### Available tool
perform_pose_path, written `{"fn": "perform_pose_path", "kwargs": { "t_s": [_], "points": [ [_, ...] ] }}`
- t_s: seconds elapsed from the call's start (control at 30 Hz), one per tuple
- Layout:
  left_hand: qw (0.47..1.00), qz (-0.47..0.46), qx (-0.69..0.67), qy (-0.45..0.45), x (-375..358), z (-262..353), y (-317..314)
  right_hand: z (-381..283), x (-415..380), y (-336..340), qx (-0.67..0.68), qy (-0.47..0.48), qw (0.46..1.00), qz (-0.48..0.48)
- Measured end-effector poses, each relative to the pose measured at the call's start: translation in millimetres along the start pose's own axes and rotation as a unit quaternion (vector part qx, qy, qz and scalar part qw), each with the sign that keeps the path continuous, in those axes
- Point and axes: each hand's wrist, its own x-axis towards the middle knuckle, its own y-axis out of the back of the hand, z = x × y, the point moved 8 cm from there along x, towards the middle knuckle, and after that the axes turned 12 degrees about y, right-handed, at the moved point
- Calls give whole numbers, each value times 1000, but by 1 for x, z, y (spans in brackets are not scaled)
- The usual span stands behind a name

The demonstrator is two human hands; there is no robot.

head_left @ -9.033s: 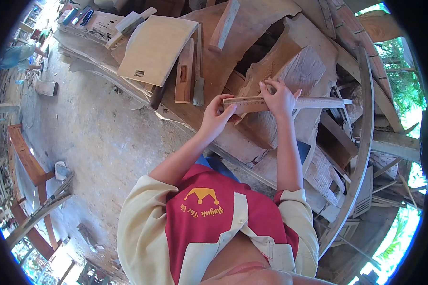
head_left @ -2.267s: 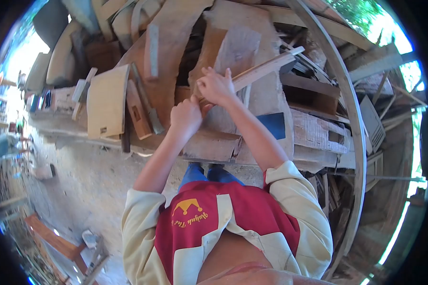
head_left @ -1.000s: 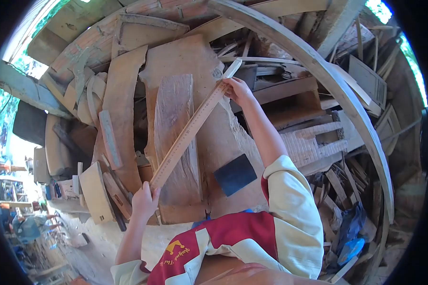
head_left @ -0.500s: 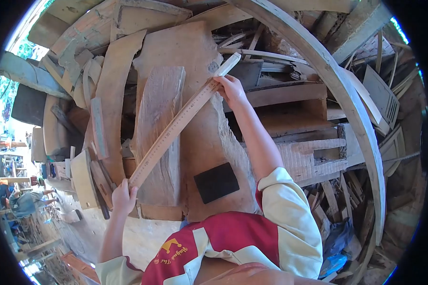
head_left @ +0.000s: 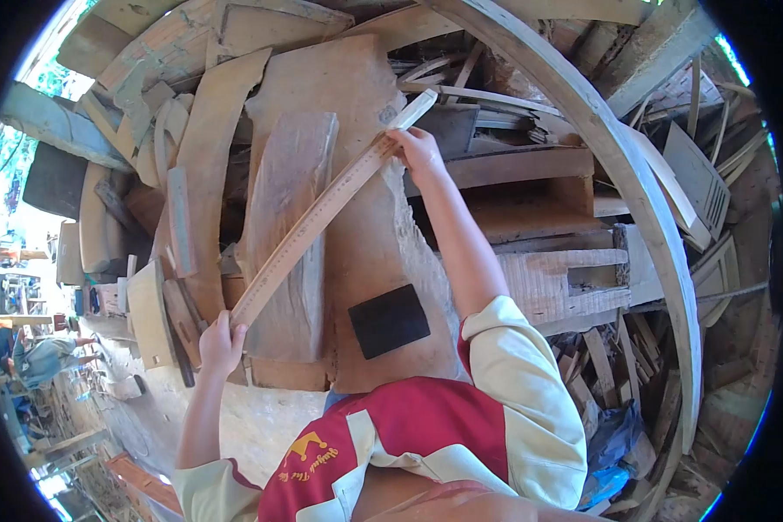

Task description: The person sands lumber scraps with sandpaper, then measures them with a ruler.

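A long wooden ruler [head_left: 317, 217] with printed markings slants across the view, held between my two hands. My left hand [head_left: 223, 344] is closed around its lower end. Near the upper end, my right hand [head_left: 418, 154] pinches it, and a pale tip sticks out past the fingers. Beneath the ruler lies a thick, rough wooden slab [head_left: 291, 252], resting on a wide board [head_left: 357, 96] with a ragged right edge. A black rectangular block [head_left: 389, 321] sits on that board, below the ruler and closer to my body.
A big curved wooden beam [head_left: 644, 174] arches down the right side. Open wooden shelving [head_left: 531, 196] and heaps of scrap wood [head_left: 644, 348] lie on the right. Curved offcuts [head_left: 213, 165] lean at left. Another person [head_left: 48, 361] is at far left.
The whole view has shifted slightly, moving the near objects up a little. Both hands keep their hold on the ruler, which stays at much the same slant over the slab.
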Motion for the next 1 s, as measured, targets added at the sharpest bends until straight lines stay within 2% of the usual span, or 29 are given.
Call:
{"fn": "perform_pose_path", "kwargs": {
  "t_s": [0.1, 0.17, 0.27, 0.5, 0.57, 0.77, 0.83, 0.87, 0.9, 0.93, 1.0],
  "points": [
    [1000, 14, 6, -1, -1, 5, 6, -2, 0, 0, -23, -4, 1000, -20],
    [1000, -24, 0, 13, 0, 6, 3, 4, 5, 4, -24, 2, 1000, -7],
    [999, -31, 0, 15, 1, 2, 0, 3, 4, 4, -23, 2, 1000, -1],
    [1000, -9, -15, 15, -2, -1, 4, -3, -1, 5, -51, -1, 999, 6],
    [999, -33, -1, 8, 0, 2, 3, 2, 4, 5, -23, -6, 1000, 4],
    [993, -83, -80, -9, -4, -1, 5, 29, 31, 16, -22, -11, 999, 46],
    [984, -149, -99, 26, -2, -8, 3, 28, 31, 14, -6, -14, 999, 39],
    [974, -146, -172, 35, 0, -13, 9, 45, 41, 28, -27, -63, 997, 34],
    [959, -142, -243, 41, 2, -20, 16, 56, 44, 31, 30, -90, 995, 40],
    [957, -143, -245, 53, 5, -29, 21, 61, 37, 32, 59, -118, 990, 54],
    [929, -97, -351, 65, 12, -46, 43, 68, 31, 44, 64, -139, 987, 50]
  ]
}}
